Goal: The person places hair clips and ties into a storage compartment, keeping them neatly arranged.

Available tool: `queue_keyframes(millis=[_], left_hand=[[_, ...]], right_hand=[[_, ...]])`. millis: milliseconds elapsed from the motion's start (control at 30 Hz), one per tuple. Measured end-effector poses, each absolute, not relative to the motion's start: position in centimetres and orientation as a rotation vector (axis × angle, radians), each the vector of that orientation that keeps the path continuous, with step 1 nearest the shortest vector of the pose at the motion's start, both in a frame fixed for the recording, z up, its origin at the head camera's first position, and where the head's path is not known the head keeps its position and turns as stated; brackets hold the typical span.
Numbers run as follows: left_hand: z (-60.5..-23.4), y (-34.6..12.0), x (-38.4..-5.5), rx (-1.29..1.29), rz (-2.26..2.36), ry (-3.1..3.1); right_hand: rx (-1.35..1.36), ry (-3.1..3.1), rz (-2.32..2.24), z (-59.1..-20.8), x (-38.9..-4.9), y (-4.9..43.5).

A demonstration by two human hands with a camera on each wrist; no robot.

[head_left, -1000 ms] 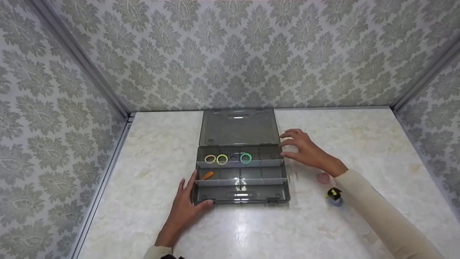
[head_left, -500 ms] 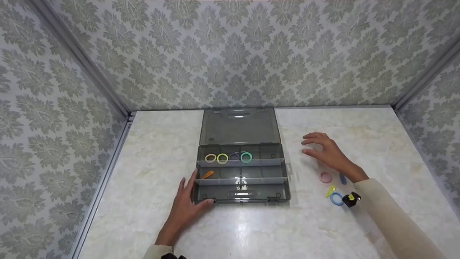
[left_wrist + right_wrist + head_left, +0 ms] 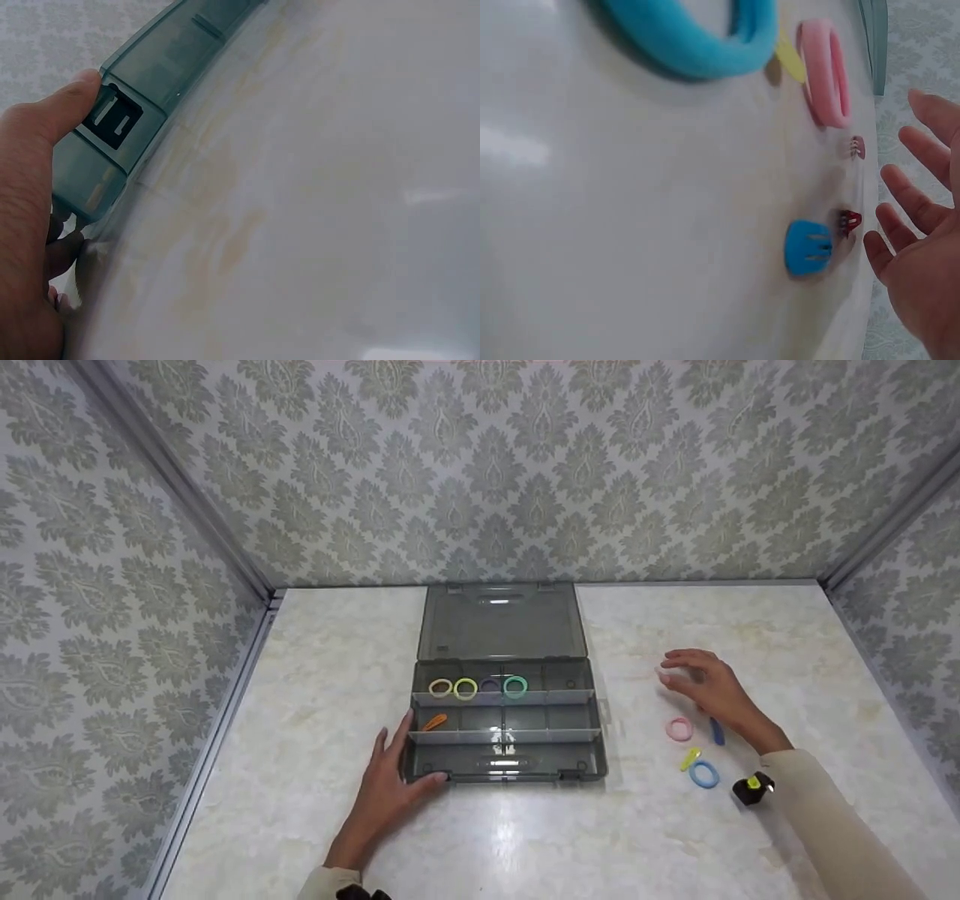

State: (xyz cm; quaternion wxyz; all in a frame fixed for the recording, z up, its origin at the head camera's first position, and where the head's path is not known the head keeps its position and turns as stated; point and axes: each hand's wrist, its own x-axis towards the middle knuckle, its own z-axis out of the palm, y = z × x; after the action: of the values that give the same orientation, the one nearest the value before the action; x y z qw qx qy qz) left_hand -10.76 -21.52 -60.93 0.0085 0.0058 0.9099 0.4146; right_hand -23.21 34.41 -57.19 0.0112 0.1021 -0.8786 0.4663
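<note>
A smoky see-through divided box (image 3: 551, 754) lies with its lid folded back. My left hand (image 3: 382, 787) rests at its near left corner, index finger along the side, thumb (image 3: 82, 94) on the front by a latch. In the back row lie several hair ties, including a green one (image 3: 515, 696); an orange hair clip (image 3: 435, 723) lies in the middle row. My right hand (image 3: 716, 690) hovers right of the box, fingers loosely bent, holding nothing. Near it lie a pink hair tie (image 3: 679, 729), a blue hair clip (image 3: 808, 249), a yellow clip (image 3: 691, 759) and a blue hair tie (image 3: 704, 774).
The right wrist view also shows a small dark red claw clip (image 3: 850, 221) and a pinkish one (image 3: 857, 147), close to the right hand. Patterned wall panels (image 3: 487, 472) stand behind and beside the pale table (image 3: 315, 660). The open lid (image 3: 502, 622) reaches toward the back panel.
My right hand has moved away from the box's right side, rightward and toward me, uncovering the small hair items there. The left hand has stayed at the box corner.
</note>
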Motion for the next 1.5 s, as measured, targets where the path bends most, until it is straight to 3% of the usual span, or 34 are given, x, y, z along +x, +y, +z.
queue_keyframes(millis=[600,1500], left_hand=[[-61.0,-21.5,-10.8,0.032,1.287,2.847],[-60.6,-21.6,-10.8,0.015,1.278,2.833]], right_hand=[[0.231,-2.769,1.384,-58.2,-22.5,35.8],[0.15,-2.715,1.181,-59.0,-21.9,33.5]])
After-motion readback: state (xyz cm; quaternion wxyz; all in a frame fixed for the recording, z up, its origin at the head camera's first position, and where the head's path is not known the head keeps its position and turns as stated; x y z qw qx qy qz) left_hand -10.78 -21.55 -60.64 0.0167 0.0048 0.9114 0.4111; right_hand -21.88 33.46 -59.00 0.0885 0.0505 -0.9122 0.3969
